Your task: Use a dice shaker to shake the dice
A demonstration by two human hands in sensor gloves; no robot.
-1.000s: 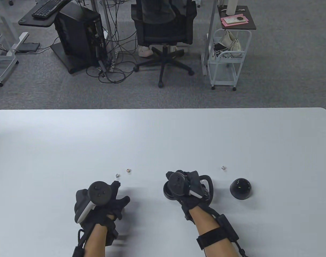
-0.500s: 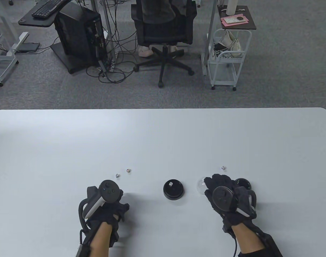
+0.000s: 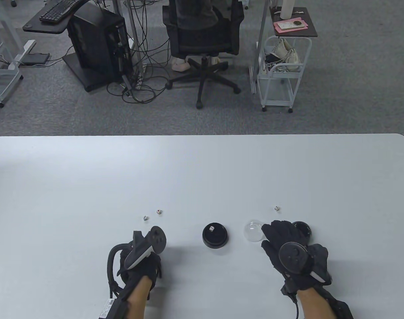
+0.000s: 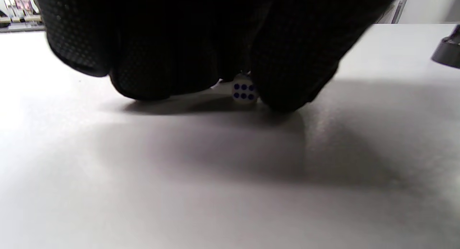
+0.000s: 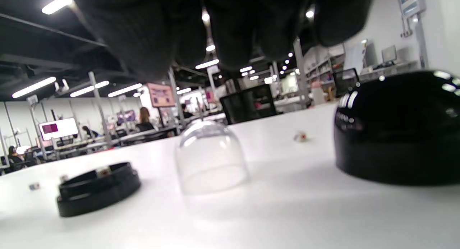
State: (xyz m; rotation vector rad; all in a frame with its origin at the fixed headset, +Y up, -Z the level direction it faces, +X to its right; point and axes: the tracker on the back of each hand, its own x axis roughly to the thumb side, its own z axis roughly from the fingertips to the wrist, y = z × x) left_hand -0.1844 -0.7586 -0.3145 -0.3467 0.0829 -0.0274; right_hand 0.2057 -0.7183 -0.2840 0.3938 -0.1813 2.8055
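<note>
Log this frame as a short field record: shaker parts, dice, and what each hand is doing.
base: black base, open, one die inside
clear dome: on the table, right of the base
black cover: on the table, right of the dome
loose dice: two at left, one at right
left hand: fingers pinch a die at the table
right hand: above dome and cover, holding nothing

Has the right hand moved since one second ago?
Yes. The right hand moved right, from above the black base to beside the clear dome.
</note>
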